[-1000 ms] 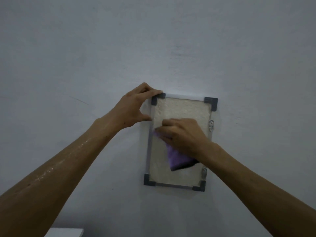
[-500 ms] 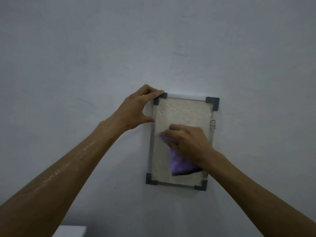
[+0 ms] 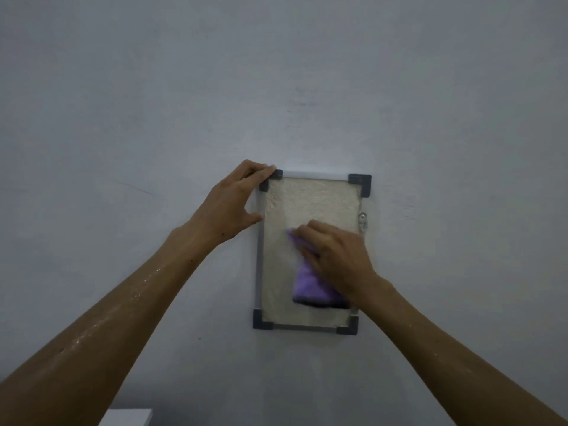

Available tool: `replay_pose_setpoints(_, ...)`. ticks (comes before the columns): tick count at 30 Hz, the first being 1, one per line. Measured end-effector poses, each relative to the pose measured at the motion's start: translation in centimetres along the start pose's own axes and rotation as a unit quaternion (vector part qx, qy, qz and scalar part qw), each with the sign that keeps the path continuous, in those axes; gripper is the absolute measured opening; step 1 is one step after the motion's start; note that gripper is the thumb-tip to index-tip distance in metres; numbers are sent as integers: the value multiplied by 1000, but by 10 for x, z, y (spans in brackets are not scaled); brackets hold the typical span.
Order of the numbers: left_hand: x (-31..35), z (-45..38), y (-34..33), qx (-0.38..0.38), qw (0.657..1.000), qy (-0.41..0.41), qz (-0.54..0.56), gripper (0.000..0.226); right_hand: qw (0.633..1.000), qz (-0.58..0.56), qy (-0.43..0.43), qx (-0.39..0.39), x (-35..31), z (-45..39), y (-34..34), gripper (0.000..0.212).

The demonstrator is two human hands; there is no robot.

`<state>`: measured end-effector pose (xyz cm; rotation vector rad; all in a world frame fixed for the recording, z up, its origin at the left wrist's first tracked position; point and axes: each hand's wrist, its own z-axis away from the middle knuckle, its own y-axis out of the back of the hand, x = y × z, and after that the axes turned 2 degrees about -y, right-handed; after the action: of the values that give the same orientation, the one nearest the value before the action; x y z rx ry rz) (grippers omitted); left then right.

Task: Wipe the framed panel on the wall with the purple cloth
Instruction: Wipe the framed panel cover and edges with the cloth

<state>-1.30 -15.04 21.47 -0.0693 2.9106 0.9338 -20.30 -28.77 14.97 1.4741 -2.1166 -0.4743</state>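
Observation:
The framed panel hangs on the wall, with a beige textured face, a thin pale frame and dark grey corner pieces. My left hand grips its top-left corner, fingers over the top edge and thumb against the left side. On the panel's middle right, my right hand holds the purple cloth against the face, fingers bent over it. The cloth's lower part hangs below my palm, reaching close to the bottom frame rail. A little purple shows past my fingertips.
A small metal latch sits on the frame's right side. The plain grey wall surrounds the panel. The corner of a white object shows at the bottom edge, left of centre.
My right hand has slid the cloth to the right and slightly down across the panel, away from the left frame rail. My left hand keeps its grip on the top-left corner.

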Motion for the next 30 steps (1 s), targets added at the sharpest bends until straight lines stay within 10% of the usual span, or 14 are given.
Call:
replay_pose_setpoints(5, 7, 2, 1, 4, 1000, 20, -12, 86, 984, -24, -132, 115, 10, -9, 15, 21)
replay_pose_setpoints(10, 14, 0, 7, -17, 999, 28, -43, 89, 998, 13, 22, -54, 0, -11, 10, 25)
replay_pose_setpoints(14, 18, 2, 4, -13, 998, 36, -55, 96, 996, -16, -65, 66, 2, -28, 14, 23)
replay_pose_setpoints(30, 12, 5, -4, 9, 999, 24, -38, 97, 999, -15, -30, 39, 13, -11, 9, 25)
